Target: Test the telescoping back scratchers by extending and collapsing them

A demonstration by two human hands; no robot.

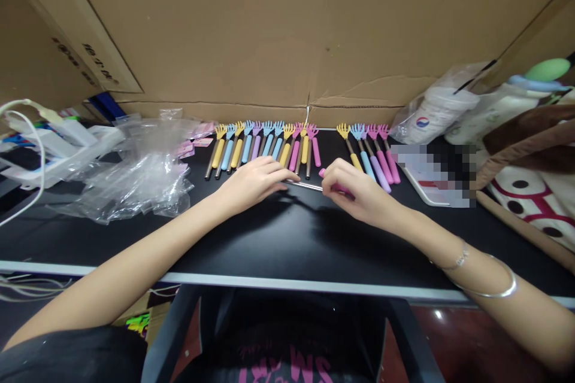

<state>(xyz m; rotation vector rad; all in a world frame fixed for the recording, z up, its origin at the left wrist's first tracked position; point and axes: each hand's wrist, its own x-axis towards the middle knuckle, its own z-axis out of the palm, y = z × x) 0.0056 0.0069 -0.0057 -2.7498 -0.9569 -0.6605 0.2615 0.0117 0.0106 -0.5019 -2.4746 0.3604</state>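
Observation:
A thin metal rod point(305, 185) spans the gap between my two hands over the black table. My left hand point(260, 184) has its fingers nearly straight and pressed together on the rod's left end. Curled round the rod's other end is my right hand point(348, 188), with a bit of pink showing in its grip; the fingers hide most of it. Behind my left hand lies a row of yellow, blue, purple and pink claw heads, coloured handles point(248, 148) and metal rods. Beyond my right hand, several back scratchers point(381, 158) lie side by side with claws pointing away.
Clear plastic bags point(135, 173) are heaped at left beside a white power strip point(58, 149) with cables. A phone point(426, 176), partly blurred, a bagged white cup point(431, 116) and a brown-handled bag point(525, 185) stand at right. A cardboard wall point(269, 30) closes the back.

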